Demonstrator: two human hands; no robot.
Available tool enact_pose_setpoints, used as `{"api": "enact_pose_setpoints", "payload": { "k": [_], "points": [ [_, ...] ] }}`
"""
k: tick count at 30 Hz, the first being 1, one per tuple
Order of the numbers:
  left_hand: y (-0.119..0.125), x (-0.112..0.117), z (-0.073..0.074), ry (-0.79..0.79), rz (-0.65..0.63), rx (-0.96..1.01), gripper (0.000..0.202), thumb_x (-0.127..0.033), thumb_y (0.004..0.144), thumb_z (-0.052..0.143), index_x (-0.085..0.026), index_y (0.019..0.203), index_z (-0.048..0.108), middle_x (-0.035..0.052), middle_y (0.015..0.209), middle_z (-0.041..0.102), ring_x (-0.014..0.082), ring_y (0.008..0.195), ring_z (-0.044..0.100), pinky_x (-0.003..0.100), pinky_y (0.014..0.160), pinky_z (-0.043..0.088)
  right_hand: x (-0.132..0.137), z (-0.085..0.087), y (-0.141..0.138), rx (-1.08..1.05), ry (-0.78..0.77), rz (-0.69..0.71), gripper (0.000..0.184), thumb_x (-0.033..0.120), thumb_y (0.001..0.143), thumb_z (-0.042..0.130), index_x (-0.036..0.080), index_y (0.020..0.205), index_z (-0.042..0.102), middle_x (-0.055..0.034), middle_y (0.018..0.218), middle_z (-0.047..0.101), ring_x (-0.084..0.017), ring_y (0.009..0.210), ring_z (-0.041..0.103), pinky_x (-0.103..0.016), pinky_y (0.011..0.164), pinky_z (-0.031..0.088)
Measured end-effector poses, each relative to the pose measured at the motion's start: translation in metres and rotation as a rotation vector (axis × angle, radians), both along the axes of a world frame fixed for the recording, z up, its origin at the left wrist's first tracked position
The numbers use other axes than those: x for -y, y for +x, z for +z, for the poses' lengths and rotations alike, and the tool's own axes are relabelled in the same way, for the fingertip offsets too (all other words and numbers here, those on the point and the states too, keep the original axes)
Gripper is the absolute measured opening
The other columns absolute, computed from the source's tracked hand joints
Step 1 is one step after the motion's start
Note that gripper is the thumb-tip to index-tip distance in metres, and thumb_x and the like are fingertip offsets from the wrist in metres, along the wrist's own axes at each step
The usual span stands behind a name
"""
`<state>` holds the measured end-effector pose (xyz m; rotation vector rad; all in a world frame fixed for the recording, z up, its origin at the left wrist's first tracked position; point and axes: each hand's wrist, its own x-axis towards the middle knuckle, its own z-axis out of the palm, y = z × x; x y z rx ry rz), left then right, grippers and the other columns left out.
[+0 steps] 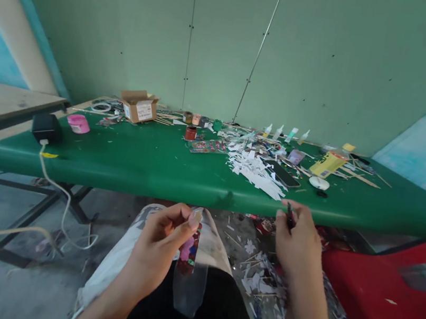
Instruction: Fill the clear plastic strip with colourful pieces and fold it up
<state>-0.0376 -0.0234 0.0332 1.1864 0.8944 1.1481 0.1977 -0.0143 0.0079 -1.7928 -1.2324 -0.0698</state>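
Observation:
Between thumb and fingers, my left hand [166, 240] pinches a decorated strip [188, 252] with dark red, pink and blue patches. A clear plastic piece [188, 292] hangs below it over my lap. My right hand [297, 239] is held apart from it, in front of the table's edge, its fingers closed on a small dark tool [290, 215]. Most of that tool is hidden, so its kind does not show. Close beyond the right hand lies a heap of white paper scraps [257, 172].
A green-covered table [137, 159] spans the view. On it are a cardboard box [140, 107], a phone [283, 173], paint jars [190, 133], a yellow-labelled container [328, 163] and a black box [47, 128] with a white cable [50, 178]. A red chair [388, 297] stands right; scraps litter the floor.

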Motion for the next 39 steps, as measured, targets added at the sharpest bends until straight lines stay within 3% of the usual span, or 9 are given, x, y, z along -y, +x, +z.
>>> {"api": "enact_pose_setpoints", "payload": {
  "k": [4,7,10,15,19,23,26,30,39],
  "points": [
    [0.005,0.000,-0.003,-0.004,-0.006,0.018,0.030,-0.039,0.085,0.059,-0.018,0.066,0.051,-0.0071,0.050,0.042,0.0044,0.038,0.035,0.017,0.037,0.029,0.002,-0.005,-0.021,-0.221,0.016,0.365,0.029,0.045,0.085,0.052,0.019,0.098,0.058,-0.0052,0.077,0.062,-0.018,0.061,0.056,-0.028,0.056,0.042],
    [0.008,0.001,-0.004,0.073,0.048,-0.035,0.028,-0.037,0.085,0.060,-0.018,0.066,0.052,-0.0070,0.052,0.043,0.0041,0.040,0.035,0.017,0.038,0.029,0.014,-0.002,-0.060,-0.490,0.083,0.701,0.029,0.044,0.093,0.042,0.020,0.085,0.057,0.0027,0.061,0.049,-0.011,0.049,0.043,-0.024,0.049,0.037],
    [0.009,0.002,-0.003,0.141,0.063,-0.080,0.027,-0.037,0.085,0.060,-0.017,0.067,0.054,-0.0060,0.052,0.045,0.0060,0.045,0.040,0.018,0.042,0.034,0.024,0.007,-0.089,-0.599,0.146,0.858,0.027,0.040,0.089,0.052,0.020,0.071,0.054,0.0033,0.059,0.047,-0.009,0.049,0.041,-0.022,0.046,0.035],
    [0.004,0.003,0.004,0.159,-0.066,-0.115,0.027,-0.039,0.082,0.063,-0.016,0.069,0.056,-0.0038,0.057,0.050,0.0075,0.052,0.047,0.019,0.049,0.039,0.028,0.019,-0.091,-0.551,0.043,0.847,0.025,0.025,0.083,0.055,0.020,0.060,0.046,0.0050,0.055,0.042,-0.008,0.049,0.037,-0.021,0.046,0.031],
    [-0.002,0.000,0.008,0.184,-0.103,-0.232,0.021,-0.034,0.079,0.066,-0.014,0.073,0.062,-0.0033,0.057,0.051,0.0066,0.050,0.045,0.018,0.046,0.035,0.030,0.019,-0.082,-0.514,-0.092,0.925,0.025,0.027,0.082,0.057,0.020,0.061,0.045,0.0053,0.054,0.041,-0.009,0.050,0.037,-0.022,0.047,0.031],
    [-0.003,-0.004,0.006,0.130,-0.039,-0.156,0.025,-0.034,0.080,0.064,-0.015,0.064,0.060,-0.0058,0.051,0.045,0.0039,0.040,0.039,0.017,0.039,0.029,0.032,0.013,-0.083,-0.572,-0.039,1.014,0.030,0.043,0.094,0.043,0.021,0.075,0.048,0.0032,0.065,0.041,-0.011,0.057,0.038,-0.024,0.051,0.032],
    [-0.002,-0.003,0.003,0.075,-0.033,-0.047,0.026,-0.034,0.080,0.064,-0.015,0.063,0.060,-0.0057,0.053,0.047,0.0031,0.037,0.040,0.016,0.036,0.030,0.032,0.009,-0.088,-0.562,0.014,0.993,0.035,0.041,0.099,0.033,0.021,0.073,0.044,0.0034,0.067,0.038,-0.011,0.058,0.036,-0.024,0.053,0.031],
    [0.000,0.000,0.002,0.045,-0.024,0.028,0.023,-0.030,0.078,0.067,-0.015,0.062,0.060,-0.0060,0.052,0.048,0.0021,0.038,0.041,0.014,0.036,0.030,0.030,0.004,-0.094,-0.490,0.070,0.983,0.038,0.037,0.099,0.037,0.021,0.064,0.037,0.0045,0.061,0.034,-0.011,0.057,0.034,-0.024,0.054,0.029],
    [0.003,0.007,0.005,-0.019,-0.055,0.142,0.021,-0.026,0.076,0.069,-0.015,0.059,0.063,-0.0061,0.051,0.048,0.0004,0.036,0.039,0.011,0.034,0.029,0.033,0.002,-0.100,-0.516,0.109,1.044,0.035,0.032,0.099,0.037,0.020,0.066,0.042,0.0052,0.059,0.037,-0.010,0.054,0.033,-0.023,0.051,0.028]
  ]
}}
